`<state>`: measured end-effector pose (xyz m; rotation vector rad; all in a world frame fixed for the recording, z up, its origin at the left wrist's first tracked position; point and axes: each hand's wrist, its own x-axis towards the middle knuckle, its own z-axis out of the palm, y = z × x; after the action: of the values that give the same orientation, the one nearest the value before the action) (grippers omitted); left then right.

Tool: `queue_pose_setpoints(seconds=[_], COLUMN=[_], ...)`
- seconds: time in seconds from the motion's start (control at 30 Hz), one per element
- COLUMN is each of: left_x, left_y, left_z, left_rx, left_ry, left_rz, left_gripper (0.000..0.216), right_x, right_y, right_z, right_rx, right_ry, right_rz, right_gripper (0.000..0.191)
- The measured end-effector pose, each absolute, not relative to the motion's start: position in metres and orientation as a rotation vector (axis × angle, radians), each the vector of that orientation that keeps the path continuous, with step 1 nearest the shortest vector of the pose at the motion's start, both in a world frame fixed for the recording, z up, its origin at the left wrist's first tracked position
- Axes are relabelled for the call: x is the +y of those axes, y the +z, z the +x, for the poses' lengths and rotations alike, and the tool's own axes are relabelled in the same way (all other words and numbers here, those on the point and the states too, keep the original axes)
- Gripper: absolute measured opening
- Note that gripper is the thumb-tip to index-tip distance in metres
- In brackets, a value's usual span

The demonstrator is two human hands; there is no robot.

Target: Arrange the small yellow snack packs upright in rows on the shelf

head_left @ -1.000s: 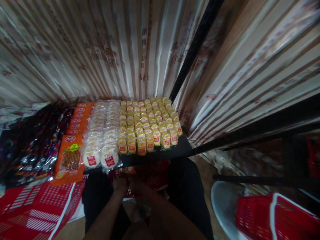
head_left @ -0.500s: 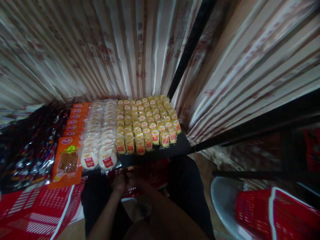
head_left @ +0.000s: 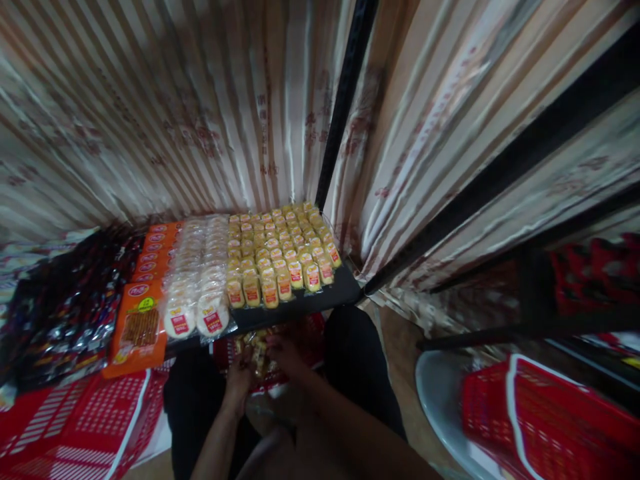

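My left hand point(head_left: 239, 377) and my right hand point(head_left: 281, 349) are low in the middle of the view, just below the front edge of a black shelf point(head_left: 300, 304). Both are closed around a bunch of small yellow snack packets point(head_left: 257, 353), held over a red basket point(head_left: 299, 337) that rests on my lap. On the shelf lie rows of the same yellow packets point(head_left: 277, 257), with round white cakes point(head_left: 200, 280) to their left and orange snack bags point(head_left: 143, 313) beyond those.
Dark shiny packets point(head_left: 65, 300) fill the shelf's left end. Red mesh baskets sit at lower left point(head_left: 75, 420) and lower right point(head_left: 540, 413), the latter on a white stool point(head_left: 440, 407). Striped fabric point(head_left: 175, 113) and a black upright post point(head_left: 345, 93) back the shelf.
The camera has swung right and tilted. My hands have come up slightly out of the red basket, and yellow packets now show between them.
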<state>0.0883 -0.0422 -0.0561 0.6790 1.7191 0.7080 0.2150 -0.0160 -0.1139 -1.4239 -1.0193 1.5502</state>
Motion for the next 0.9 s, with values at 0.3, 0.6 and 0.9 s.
queue_pose_setpoints(seconds=[0.3, 0.6, 0.9], left_x=[-0.065, -0.083, -0.081], left_y=[-0.049, -0.047, -0.027], left_z=[0.105, 0.126, 0.131], left_rx=[1.823, 1.66, 1.805], left_ry=[0.681, 0.842, 0.931], left_rz=[1.578, 2.163, 2.119], left_gripper=[0.042, 0.049, 0.04], right_x=[-0.033, -0.037, -0.039], right_y=[-0.073, -0.032, 0.008], right_z=[0.22, 0.242, 0.252], right_rx=[-0.604, -0.492, -0.495], right_ry=[1.658, 1.619, 1.629], right_rz=[-1.392, -1.334, -1.213], right_gripper=[0.04, 0.037, 0.035])
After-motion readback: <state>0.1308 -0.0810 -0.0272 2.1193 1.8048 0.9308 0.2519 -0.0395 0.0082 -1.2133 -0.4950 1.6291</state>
